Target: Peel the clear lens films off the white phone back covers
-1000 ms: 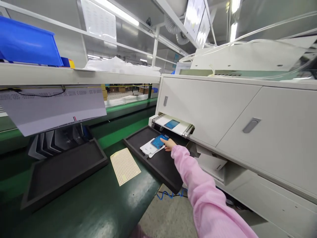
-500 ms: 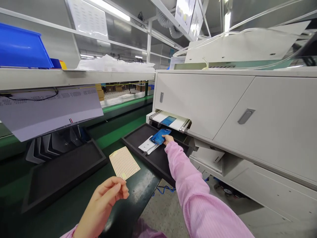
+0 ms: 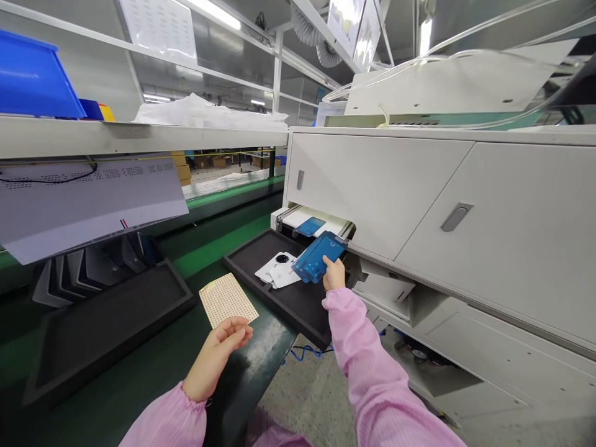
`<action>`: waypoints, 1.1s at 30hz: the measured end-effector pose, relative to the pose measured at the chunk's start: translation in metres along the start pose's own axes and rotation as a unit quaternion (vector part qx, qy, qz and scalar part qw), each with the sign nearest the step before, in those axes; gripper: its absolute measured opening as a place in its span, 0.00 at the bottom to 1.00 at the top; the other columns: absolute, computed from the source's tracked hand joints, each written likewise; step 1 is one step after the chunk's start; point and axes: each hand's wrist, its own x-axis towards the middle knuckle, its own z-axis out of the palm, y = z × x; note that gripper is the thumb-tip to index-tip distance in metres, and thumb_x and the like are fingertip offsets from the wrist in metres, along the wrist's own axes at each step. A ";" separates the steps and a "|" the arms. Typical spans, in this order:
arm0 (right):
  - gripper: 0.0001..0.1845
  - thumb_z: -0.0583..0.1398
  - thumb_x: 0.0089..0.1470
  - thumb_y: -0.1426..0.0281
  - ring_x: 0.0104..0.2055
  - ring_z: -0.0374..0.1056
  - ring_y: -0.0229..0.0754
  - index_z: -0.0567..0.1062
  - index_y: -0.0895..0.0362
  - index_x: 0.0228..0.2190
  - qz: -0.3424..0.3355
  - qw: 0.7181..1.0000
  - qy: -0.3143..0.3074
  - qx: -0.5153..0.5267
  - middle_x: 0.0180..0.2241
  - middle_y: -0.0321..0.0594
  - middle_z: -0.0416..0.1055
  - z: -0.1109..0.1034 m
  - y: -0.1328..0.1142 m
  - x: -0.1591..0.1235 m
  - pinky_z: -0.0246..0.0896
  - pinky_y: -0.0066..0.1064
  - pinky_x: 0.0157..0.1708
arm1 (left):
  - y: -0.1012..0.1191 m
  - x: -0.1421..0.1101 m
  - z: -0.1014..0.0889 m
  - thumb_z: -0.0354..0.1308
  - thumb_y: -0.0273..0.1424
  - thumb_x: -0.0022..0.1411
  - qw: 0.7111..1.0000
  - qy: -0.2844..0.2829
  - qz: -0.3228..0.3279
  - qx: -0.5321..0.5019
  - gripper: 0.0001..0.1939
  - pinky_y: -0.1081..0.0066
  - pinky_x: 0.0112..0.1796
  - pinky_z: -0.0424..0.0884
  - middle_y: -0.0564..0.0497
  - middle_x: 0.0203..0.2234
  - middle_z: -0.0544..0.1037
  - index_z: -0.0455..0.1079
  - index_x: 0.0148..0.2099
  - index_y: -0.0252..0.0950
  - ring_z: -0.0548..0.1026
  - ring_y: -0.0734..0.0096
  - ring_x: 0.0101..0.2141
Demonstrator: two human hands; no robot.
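My right hand (image 3: 334,273) grips blue, thin phone-sized panels (image 3: 319,256) at their near edge, thumb on top. They look like two or more overlapping, tilted above a black tray (image 3: 298,310). In the tray lie white phone back covers (image 3: 278,270), one with a round dark camera opening; the blue panels partly cover them. My left hand (image 3: 223,347) hovers at the near edge of a yellowish dotted sheet (image 3: 227,299). Its fingers are loosely bent, the thumb slightly apart, and no object shows in it.
Another blue panel (image 3: 310,226) lies on a white conveyor (image 3: 333,225) sticking out of a white cabinet machine (image 3: 372,186). On the left stand a second black tray (image 3: 112,316) and grey dividers (image 3: 93,270). A shelf (image 3: 139,138) carrying a blue bin (image 3: 35,77) runs overhead.
My right hand has lifted the blue panels up and to the right, uncovering more of the white covers. My left hand has moved slightly forward and right, its fingers less curled.
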 end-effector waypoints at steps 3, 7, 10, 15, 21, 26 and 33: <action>0.13 0.55 0.57 0.65 0.34 0.71 0.43 0.70 0.61 0.39 -0.049 0.994 -0.101 0.004 0.36 0.44 0.72 0.006 -0.009 -0.034 0.69 0.39 0.35 | 0.000 0.006 0.007 0.61 0.39 0.52 0.999 0.016 0.009 -0.030 0.19 0.64 0.48 0.63 0.46 0.41 0.76 0.68 0.45 0.38 0.71 0.62 0.45; 0.15 0.54 0.57 0.59 0.41 0.71 0.46 0.69 0.56 0.40 -0.152 0.960 -0.235 0.002 0.39 0.45 0.73 0.024 -0.008 -0.103 0.67 0.43 0.42 | 0.000 0.009 0.014 0.55 0.47 0.55 0.976 0.005 -0.057 -0.209 0.26 0.58 0.49 0.61 0.42 0.47 0.72 0.61 0.52 0.38 0.69 0.59 0.49; 0.11 0.59 0.51 0.59 0.44 0.69 0.47 0.73 0.54 0.31 -0.298 0.858 -0.419 -0.024 0.35 0.43 0.75 0.032 -0.003 -0.151 0.63 0.44 0.47 | 0.001 0.000 0.013 0.48 0.57 0.52 0.927 -0.098 -0.171 -0.319 0.36 0.55 0.45 0.64 0.40 0.40 0.75 0.63 0.51 0.32 0.73 0.52 0.44; 0.08 0.56 0.53 0.77 0.50 0.64 0.44 0.73 0.52 0.30 -0.614 0.629 -0.454 -0.146 0.34 0.40 0.73 0.036 -0.006 -0.195 0.58 0.47 0.52 | 0.004 -0.026 -0.001 0.51 0.44 0.56 0.878 -0.096 -0.206 -0.422 0.26 0.68 0.33 0.68 0.47 0.28 0.77 0.67 0.48 0.28 0.75 0.65 0.28; 0.14 0.63 0.48 0.70 0.52 0.62 0.45 0.74 0.54 0.39 -0.433 0.636 -0.601 -0.213 0.45 0.42 0.71 0.036 -0.018 -0.179 0.59 0.38 0.52 | -0.001 -0.033 -0.037 0.52 0.32 0.56 0.906 -0.010 -0.206 -0.370 0.20 0.66 0.33 0.70 0.44 0.25 0.78 0.68 0.48 0.25 0.77 0.62 0.27; 0.16 0.61 0.50 0.63 0.37 0.69 0.42 0.72 0.58 0.40 -0.197 0.894 -0.327 -0.236 0.38 0.42 0.72 0.025 -0.016 -0.069 0.68 0.38 0.37 | -0.023 -0.028 -0.064 0.53 0.34 0.55 0.898 -0.013 -0.187 -0.397 0.25 0.62 0.37 0.72 0.41 0.31 0.79 0.65 0.53 0.26 0.77 0.58 0.33; 0.16 0.56 0.58 0.66 0.43 0.67 0.43 0.67 0.59 0.47 -0.131 0.952 -0.107 -0.254 0.46 0.44 0.66 0.047 -0.015 0.049 0.66 0.40 0.40 | -0.053 -0.027 -0.063 0.51 0.27 0.59 0.890 0.031 -0.153 -0.429 0.35 0.52 0.44 0.68 0.39 0.41 0.78 0.41 0.65 0.26 0.77 0.57 0.37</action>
